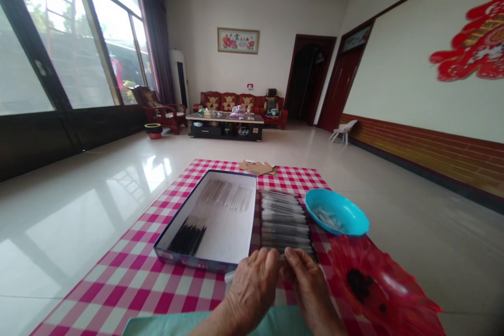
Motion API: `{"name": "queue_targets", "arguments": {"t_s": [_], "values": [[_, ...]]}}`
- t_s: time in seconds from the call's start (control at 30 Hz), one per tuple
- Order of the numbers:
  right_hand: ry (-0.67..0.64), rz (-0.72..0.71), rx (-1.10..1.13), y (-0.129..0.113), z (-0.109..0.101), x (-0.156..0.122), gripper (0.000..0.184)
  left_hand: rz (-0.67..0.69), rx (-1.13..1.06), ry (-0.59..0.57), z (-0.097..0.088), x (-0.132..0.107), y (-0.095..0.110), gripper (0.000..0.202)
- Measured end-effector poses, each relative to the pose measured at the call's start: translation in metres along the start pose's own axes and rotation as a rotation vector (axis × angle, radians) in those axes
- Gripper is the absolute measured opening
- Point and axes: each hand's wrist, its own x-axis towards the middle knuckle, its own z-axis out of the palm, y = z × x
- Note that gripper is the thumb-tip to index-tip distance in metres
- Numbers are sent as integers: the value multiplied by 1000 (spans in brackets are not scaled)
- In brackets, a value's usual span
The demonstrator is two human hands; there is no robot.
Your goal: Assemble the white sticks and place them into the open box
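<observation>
My left hand (254, 279) is closed around a pen (229, 276), whose whitish end sticks out on the left. Close beside it, my right hand (307, 279) pinches thumb and fingers together by the pen's other end; what lies in the pinch is mostly hidden. Just beyond both hands lies a row of pens (284, 218) with pale, see-through barrels and dark parts. To the left, a shallow box (228, 239) holds clear tubes (226, 194) at its far end and thin black sticks (187, 237) at its near end.
Right of the pens, a blue bowl (356, 215) contains small whitish pieces. Nearer stands a red flower-shaped dish (401, 283) with small black pieces. Brown cardboard (258, 168) lies at the far edge of the checked tablecloth (129, 268). A green cloth (165, 325) is at the near edge.
</observation>
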Motion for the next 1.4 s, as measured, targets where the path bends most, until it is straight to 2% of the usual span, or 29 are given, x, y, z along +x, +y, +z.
{"name": "queue_targets", "arguments": {"t_s": [0.17,0.5,0.67,0.87,0.97,1.07,1.13,1.27,1.4], "values": [[-25,-35,-24,0,1,-1,25,70,30,36,2,2,-9,15],[-199,-38,-207,-15,-12,-1,22,6,-154,-7,-2,-9,-3,15],[-180,23,-166,-12,-10,-2,28,-17,-126,-24,-1,-7,-4,17],[-120,-7,-335,-17,-4,-5,30,-99,-148,-18,12,-10,-5,15],[-164,-20,-306,-18,-6,-5,26,-99,-159,-6,16,-12,-4,16],[-238,39,-214,-14,-8,-5,29,-115,-163,-11,17,-12,-5,13],[-243,71,-219,-10,-9,-4,29,-135,-158,-22,16,-12,-6,14],[-156,-13,-381,-4,-10,-1,28,-136,-129,-60,14,-11,-4,17],[-219,-32,-332,-4,-13,0,26,-136,-146,-94,10,-11,-2,18]]}}
